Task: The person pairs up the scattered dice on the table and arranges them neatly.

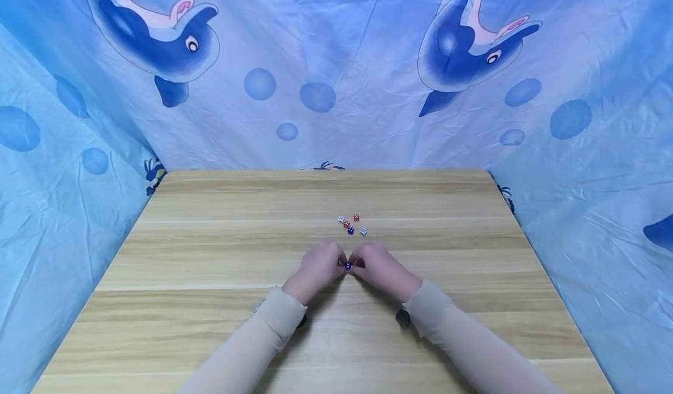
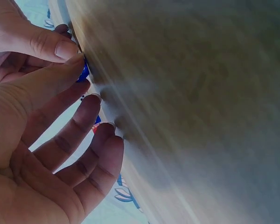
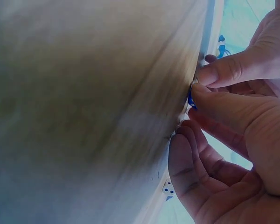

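Observation:
A small blue die (image 1: 348, 266) sits between my two hands, low over the wooden table. My left hand (image 1: 322, 266) pinches it from the left with thumb and index finger, while its other fingers curve loosely beneath in the left wrist view. From the right, my right hand (image 1: 382, 270) pinches the same die, the two thumb tips meeting at it. In the left wrist view a blue face of the die (image 2: 83, 73) shows beside the thumb tip; fingers hide the rest. The right wrist view shows only a sliver of the die (image 3: 191, 99).
Just beyond the hands lie several loose dice: a white die (image 1: 341, 219), a red die (image 1: 346, 224), another red die (image 1: 356, 217), a second blue die (image 1: 350, 230) and another white die (image 1: 363, 231). Blue dolphin-print cloth (image 1: 315, 49) hangs around the table (image 1: 210, 318).

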Motion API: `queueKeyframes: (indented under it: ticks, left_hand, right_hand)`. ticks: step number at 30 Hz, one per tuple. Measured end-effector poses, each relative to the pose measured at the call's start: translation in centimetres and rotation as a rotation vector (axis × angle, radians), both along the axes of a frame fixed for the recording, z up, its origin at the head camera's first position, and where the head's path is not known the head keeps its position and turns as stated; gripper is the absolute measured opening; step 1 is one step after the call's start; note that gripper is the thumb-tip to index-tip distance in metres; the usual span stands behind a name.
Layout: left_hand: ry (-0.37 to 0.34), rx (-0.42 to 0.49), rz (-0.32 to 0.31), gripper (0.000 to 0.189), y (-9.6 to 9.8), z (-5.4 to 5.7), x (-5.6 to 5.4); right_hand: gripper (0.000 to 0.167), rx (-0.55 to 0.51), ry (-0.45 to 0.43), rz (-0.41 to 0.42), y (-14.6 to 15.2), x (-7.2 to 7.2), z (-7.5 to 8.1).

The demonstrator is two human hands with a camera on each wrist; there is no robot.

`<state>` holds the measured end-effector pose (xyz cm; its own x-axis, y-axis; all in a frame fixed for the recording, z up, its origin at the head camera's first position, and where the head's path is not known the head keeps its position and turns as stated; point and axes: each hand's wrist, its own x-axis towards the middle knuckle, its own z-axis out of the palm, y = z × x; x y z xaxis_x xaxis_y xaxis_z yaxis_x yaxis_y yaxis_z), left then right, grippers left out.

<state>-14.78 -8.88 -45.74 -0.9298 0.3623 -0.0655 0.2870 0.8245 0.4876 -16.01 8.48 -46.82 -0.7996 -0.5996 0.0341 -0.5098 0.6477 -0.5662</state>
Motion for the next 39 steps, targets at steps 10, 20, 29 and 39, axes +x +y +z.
queueKeyframes:
  ticks: [10, 20, 29, 39]
  left_hand:
    - [0.015, 0.013, -0.019, 0.006, -0.08, 0.05, 0.28]
    - [-0.002, 0.013, -0.019, 0.006, -0.1, 0.1, 0.24]
    - [-0.007, 0.009, -0.018, 0.007, 0.01, 0.08, 0.2]
    - [0.019, -0.003, -0.038, 0.006, -0.05, -0.05, 0.15]
  right_hand:
    - [0.005, 0.007, 0.012, 0.006, -0.09, 0.22, -0.1]
    - [0.004, 0.007, 0.019, 0.019, 0.04, 0.11, -0.17]
    - [0.004, 0.014, 0.032, 0.012, 0.07, 0.15, -0.28]
    - [0.004, 0.013, 0.018, 0.008, 0.06, 0.15, -0.3]
